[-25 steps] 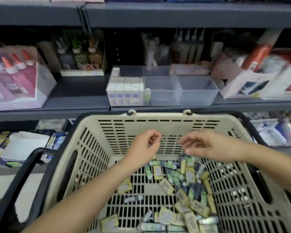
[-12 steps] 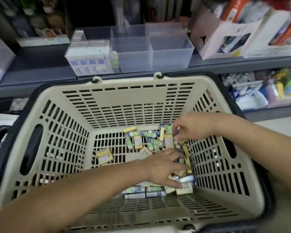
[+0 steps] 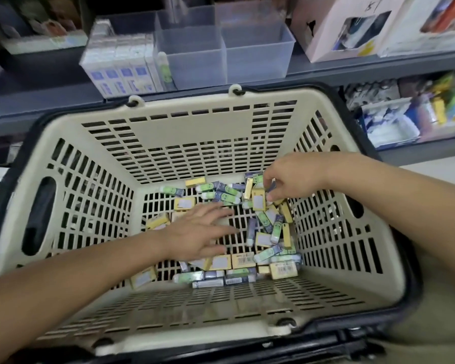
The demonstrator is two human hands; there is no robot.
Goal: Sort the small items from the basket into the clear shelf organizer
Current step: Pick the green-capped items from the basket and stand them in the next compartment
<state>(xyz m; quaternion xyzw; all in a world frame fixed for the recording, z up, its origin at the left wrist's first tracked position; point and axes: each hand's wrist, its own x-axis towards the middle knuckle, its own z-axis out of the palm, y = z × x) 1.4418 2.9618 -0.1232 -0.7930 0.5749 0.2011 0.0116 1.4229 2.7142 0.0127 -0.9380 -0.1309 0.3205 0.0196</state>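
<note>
— What has changed since half a second ago?
— The left hand (image 3: 197, 232) has slid leftward, fingers spread flat over the small items (image 3: 267, 227) on the basket (image 3: 195, 132) floor. The right hand (image 3: 292, 179) stays at the far corner, fingers seemingly pinched on a yellow box (image 3: 258, 199).
— And around?
— The clear shelf organizer (image 3: 229, 53) sits on the shelf beyond the rim, white boxes (image 3: 121, 67) in its left compartment.
</note>
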